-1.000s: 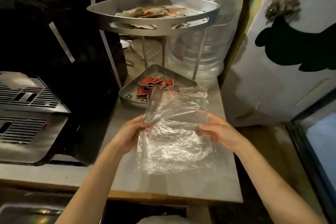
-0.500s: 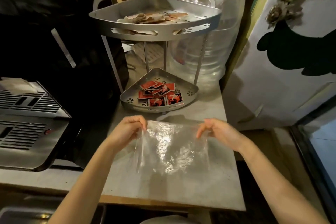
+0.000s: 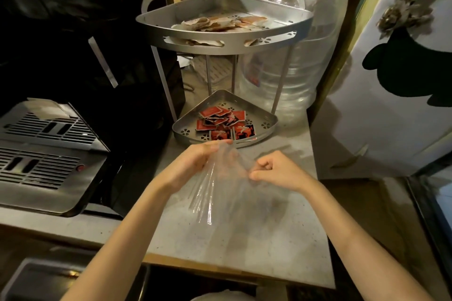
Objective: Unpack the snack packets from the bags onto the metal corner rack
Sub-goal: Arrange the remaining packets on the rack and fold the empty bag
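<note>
I have the clear plastic bag (image 3: 220,193) gathered between both hands above the grey counter (image 3: 256,247); it looks empty. My left hand (image 3: 193,166) grips one side, my right hand (image 3: 276,171) pinches the other. I should bunch it tight and put it aside, away from the corner rack (image 3: 220,44), whose lower tray (image 3: 269,124) holds red packets (image 3: 220,122) just beyond. Beige packets (image 3: 220,23) fill the top; a water jug (image 3: 293,76) stands behind

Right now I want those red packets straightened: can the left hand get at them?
Probably not yet: the left hand is close to the red packets, nothing between, but its fingers hold the plastic bag.
</note>
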`<state>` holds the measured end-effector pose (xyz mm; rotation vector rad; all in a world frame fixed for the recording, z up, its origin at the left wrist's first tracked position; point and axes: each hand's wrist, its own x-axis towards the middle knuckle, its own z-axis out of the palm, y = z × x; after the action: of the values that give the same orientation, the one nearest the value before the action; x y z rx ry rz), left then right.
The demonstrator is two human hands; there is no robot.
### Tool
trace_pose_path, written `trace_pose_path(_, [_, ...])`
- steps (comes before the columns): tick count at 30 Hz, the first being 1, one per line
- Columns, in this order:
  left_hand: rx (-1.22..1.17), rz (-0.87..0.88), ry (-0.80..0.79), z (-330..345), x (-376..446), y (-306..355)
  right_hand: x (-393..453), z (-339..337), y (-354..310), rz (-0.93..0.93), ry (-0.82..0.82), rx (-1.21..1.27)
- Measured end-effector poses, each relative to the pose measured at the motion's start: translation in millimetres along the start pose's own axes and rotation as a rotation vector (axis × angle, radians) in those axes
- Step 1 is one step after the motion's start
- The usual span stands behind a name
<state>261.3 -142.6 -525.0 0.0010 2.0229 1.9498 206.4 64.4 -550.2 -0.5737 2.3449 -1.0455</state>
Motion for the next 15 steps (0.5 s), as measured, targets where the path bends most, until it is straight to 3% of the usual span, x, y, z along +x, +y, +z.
trace_pose_path(5, [0.450, 0.128, 0.228, 21, -10, 0, 2, 9, 0, -0.009, 0.125, 0.046])
trace_pose_path(8, [0.633, 0.209, 0.281, 23, -13, 9, -1, 6, -3, 0.001, 0.064, 0.205])
trace_pose_path(12, [0.256, 0.174, 0.420, 0, -25, 16, -8, -8, -2, -0.040, 0.003, 0.320])
trace_pose_path(15, [-0.064, 0.041, 0.513, -13, -32, -6, -8, -12, 5, -0.001, 0.056, 0.587])
